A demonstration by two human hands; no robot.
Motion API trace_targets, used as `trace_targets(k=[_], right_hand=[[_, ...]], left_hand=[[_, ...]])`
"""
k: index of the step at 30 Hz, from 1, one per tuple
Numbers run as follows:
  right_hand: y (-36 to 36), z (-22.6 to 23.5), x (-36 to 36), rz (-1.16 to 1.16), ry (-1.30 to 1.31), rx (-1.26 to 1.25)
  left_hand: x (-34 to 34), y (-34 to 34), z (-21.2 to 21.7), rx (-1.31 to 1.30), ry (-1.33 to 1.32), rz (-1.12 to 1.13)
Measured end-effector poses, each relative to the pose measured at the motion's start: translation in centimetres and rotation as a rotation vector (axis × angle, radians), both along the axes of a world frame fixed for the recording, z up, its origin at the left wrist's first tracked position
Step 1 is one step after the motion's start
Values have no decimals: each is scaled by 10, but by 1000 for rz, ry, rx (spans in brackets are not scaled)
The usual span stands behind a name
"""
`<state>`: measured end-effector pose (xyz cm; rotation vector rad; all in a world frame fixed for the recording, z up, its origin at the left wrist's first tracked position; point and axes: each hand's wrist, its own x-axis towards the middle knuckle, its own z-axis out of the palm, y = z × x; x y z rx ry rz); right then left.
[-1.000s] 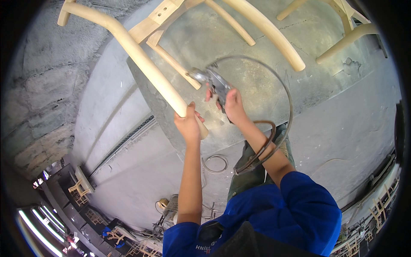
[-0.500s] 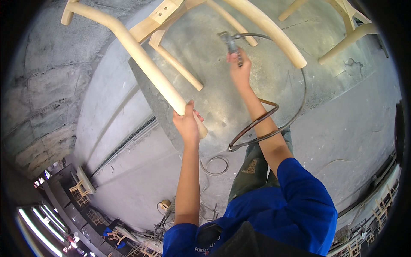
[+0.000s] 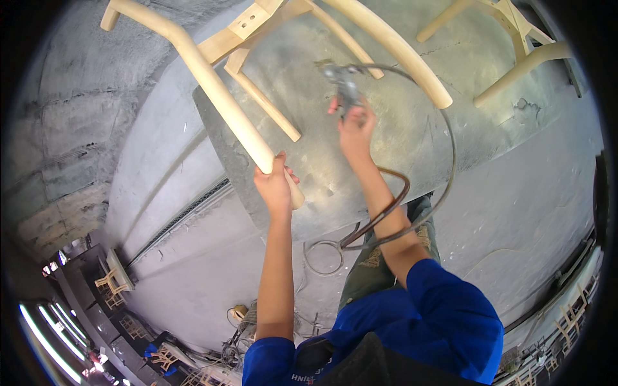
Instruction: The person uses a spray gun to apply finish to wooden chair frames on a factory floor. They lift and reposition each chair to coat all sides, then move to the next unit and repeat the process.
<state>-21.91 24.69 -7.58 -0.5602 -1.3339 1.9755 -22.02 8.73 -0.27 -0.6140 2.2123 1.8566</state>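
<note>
Wooden chair frame (image 3: 217, 96), clasped near one end in left hand (image 3: 275, 186), presumably for steadiness; spray gun (image 3: 346, 88) gripped in right hand (image 3: 356, 127), hose (image 3: 454, 151) looped slack, likely for reach.

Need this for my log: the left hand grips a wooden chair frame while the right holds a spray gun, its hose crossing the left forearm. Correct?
Not the left: the head view shows the hose crossing the right forearm. The rest stands.
</note>
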Motion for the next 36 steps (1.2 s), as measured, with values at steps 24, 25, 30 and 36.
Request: trace_targets(k=[24, 25, 30, 36], right_hand=[[24, 196, 115, 53, -109, 400], [21, 202, 120, 81, -123, 433], [5, 252, 104, 315, 52, 424], [-1, 315, 18, 383, 279, 501]], left_hand=[[85, -35, -27, 76, 140, -9], [89, -37, -29, 65, 146, -9], [105, -44, -38, 39, 180, -58], [124, -51, -46, 87, 162, -13]])
